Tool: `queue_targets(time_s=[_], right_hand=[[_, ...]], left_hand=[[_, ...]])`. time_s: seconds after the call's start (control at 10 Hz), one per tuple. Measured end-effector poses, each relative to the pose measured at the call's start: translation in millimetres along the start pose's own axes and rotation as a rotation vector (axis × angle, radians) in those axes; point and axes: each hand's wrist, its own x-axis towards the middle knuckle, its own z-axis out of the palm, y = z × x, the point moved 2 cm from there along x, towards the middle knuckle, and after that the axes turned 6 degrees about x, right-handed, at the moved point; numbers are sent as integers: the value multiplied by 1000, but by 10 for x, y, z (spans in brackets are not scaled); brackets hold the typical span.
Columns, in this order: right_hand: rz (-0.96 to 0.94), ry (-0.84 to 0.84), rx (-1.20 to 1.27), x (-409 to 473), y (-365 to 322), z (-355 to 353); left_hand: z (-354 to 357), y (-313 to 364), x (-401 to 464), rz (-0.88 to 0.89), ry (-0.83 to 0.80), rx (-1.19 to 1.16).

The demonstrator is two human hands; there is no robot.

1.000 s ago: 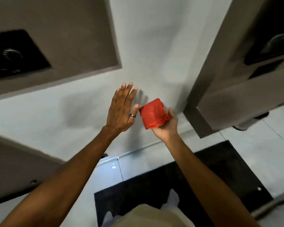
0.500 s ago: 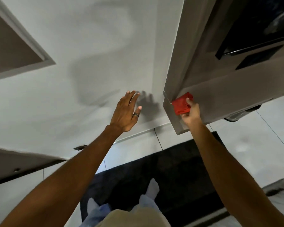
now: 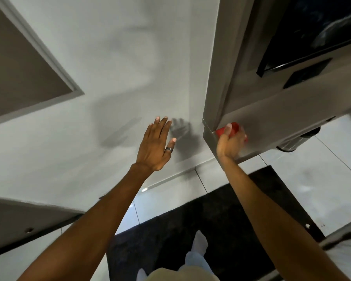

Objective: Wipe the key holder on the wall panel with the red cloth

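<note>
My right hand [image 3: 230, 142] grips the folded red cloth [image 3: 233, 127] and presses it against the lower part of the grey wall panel [image 3: 272, 120] on the right. Most of the cloth is hidden behind my fingers. Higher on that panel sit a black recessed box with a dark rim [image 3: 312, 33] and a small black rectangle [image 3: 308, 73]; I cannot tell which of them is the key holder. My left hand [image 3: 156, 145], with a ring on one finger, is raised flat with fingers spread close to the white wall [image 3: 114, 78], holding nothing.
A grey framed panel [image 3: 18, 67] hangs on the wall at upper left. Another grey surface [image 3: 18, 218] juts in at lower left. Below are white floor tiles [image 3: 322, 175] and a black mat [image 3: 221, 230] where my feet stand. A round metal object [image 3: 296, 142] sits under the right panel.
My right hand has carried the red cloth rightward from in front of the white wall onto the grey panel. The view has swung right. My left hand stays raised and open.
</note>
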Motion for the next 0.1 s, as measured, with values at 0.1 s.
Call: queue_targets(time_s=[0.1], right_hand=[[-390,-192,59,-596,-433,197]], left_hand=[[-506,-81,-123,38,190,82]])
